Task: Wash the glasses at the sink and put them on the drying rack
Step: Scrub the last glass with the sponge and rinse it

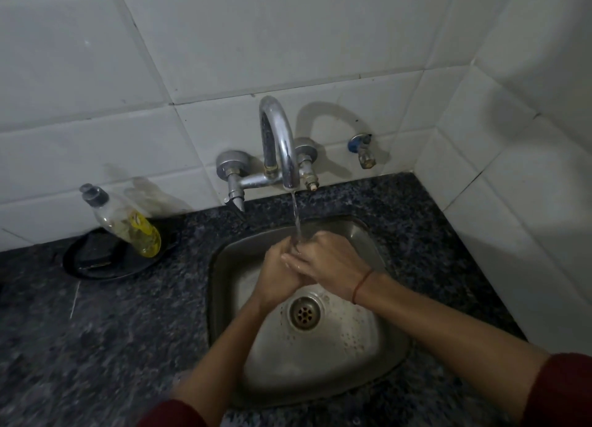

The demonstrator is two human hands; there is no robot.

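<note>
While water runs from the curved faucet [278,144] in a thin stream [297,216], the left hand [278,274] and right hand [326,264] press together directly under it, palms and fingers overlapping above the steel sink [224,298]; neither grips any object. Just below the joined hands lies the drain [304,313], and a red thread band [361,286] circles the right wrist. Well off to the left of the hands, on the dark speckled counter [96,330], a soap bottle [123,223] leans on a black dish [105,260]; no glasses or drying rack fall within view.
</note>
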